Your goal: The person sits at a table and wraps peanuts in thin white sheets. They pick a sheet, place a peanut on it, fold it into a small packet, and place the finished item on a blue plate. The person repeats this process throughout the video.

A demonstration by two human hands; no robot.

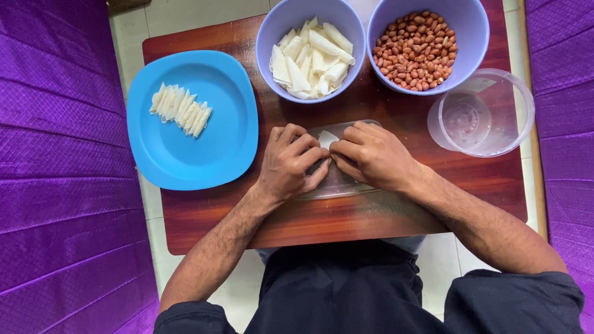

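My left hand [291, 164] and my right hand [371, 156] meet over a clear flat board [340, 185] on a small wooden table [383, 213]. Both hands pinch a small white triangular piece [326, 138], of which only the tip shows between the fingers. Just beyond my hands stands a lilac bowl [275, 28] filled with several white triangular pieces [311, 59]. To the left, a blue plate [229, 142] carries a neat row of folded white pieces [180, 109].
A second lilac bowl [473, 31] holds red-brown peanuts [416, 51] at the back right. A clear empty plastic cup [482, 114] lies at the right edge. Purple quilted fabric [55, 167] flanks the table on both sides, over a pale tiled floor.
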